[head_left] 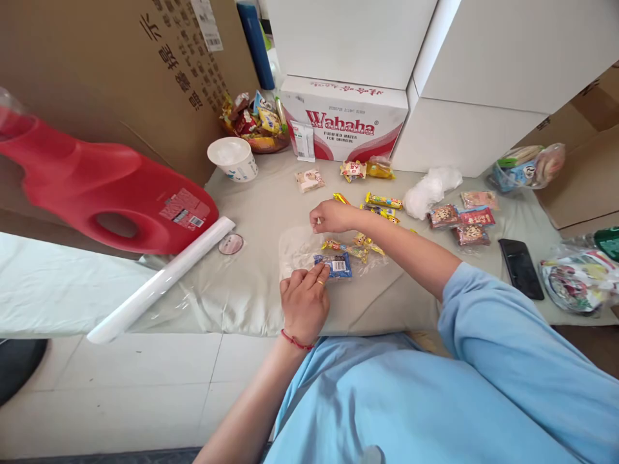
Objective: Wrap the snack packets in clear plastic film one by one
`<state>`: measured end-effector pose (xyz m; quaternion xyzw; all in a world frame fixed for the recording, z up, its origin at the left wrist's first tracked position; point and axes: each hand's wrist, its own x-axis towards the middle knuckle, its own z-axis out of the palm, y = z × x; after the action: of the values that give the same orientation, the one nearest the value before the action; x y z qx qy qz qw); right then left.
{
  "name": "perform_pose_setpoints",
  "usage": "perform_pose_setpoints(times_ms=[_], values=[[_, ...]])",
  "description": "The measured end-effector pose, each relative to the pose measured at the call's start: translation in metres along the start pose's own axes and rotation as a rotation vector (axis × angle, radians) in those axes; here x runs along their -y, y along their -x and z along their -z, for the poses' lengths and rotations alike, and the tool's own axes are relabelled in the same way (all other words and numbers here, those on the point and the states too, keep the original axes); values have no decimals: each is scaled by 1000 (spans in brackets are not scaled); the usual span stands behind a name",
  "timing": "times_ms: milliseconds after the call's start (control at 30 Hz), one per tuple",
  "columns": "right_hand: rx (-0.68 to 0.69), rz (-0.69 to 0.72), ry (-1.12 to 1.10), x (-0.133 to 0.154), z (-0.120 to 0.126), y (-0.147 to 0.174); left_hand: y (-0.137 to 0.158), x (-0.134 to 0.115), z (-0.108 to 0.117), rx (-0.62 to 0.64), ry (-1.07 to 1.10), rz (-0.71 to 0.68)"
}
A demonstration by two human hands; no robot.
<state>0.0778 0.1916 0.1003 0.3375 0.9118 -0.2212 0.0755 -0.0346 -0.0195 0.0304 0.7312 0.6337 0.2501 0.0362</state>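
A clear plastic bag (291,250) lies flat on the cloth-covered table, with a blue snack packet (341,265) and several yellow-wrapped candies (356,250) on or inside it; I cannot tell which. My left hand (305,301) rests palm down, its fingers stretched over the bag's lower part and touching the blue packet's left end. Across the candies reaches my right hand (331,216), thumb and fingertips pinched together at the bag's upper edge. More yellow candy sticks (383,200) lie just beyond my right wrist.
Red jug (120,193), white film roll (164,277), round lid (231,243) and paper cup (233,158) are left. Behind stand a snack basket (261,122) and Wahaha box (345,122). Right are crumpled white plastic (430,190), snack packets (471,233) and a phone (521,269).
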Motion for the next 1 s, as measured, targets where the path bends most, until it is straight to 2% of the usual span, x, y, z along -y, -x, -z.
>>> perform_pose_setpoints(times_ms=[133,233,300,400,500,600,700,767,833,900,1000], values=[[-119,160,113,17,-8,53,2,0,0,10,-3,5],[-145,302,231,27,-38,87,4,1,-1,33,0,18],[-174,384,223,30,-63,99,5,3,-2,33,4,33],[-273,360,114,30,-95,105,7,8,-3,32,107,62],[-373,312,-31,30,-116,104,9,17,-2,55,397,108],[-429,316,-126,30,-131,103,11,30,3,11,674,243],[-423,290,-178,29,-140,102,2,48,8,-121,697,450],[-407,276,-209,28,-140,102,-12,64,9,-129,629,515],[-395,276,-240,28,-136,102,-33,79,6,-12,635,451],[-372,279,-268,28,-130,101,-54,91,2,178,735,334],[-339,265,-311,28,-125,100,-78,97,1,417,885,233]])
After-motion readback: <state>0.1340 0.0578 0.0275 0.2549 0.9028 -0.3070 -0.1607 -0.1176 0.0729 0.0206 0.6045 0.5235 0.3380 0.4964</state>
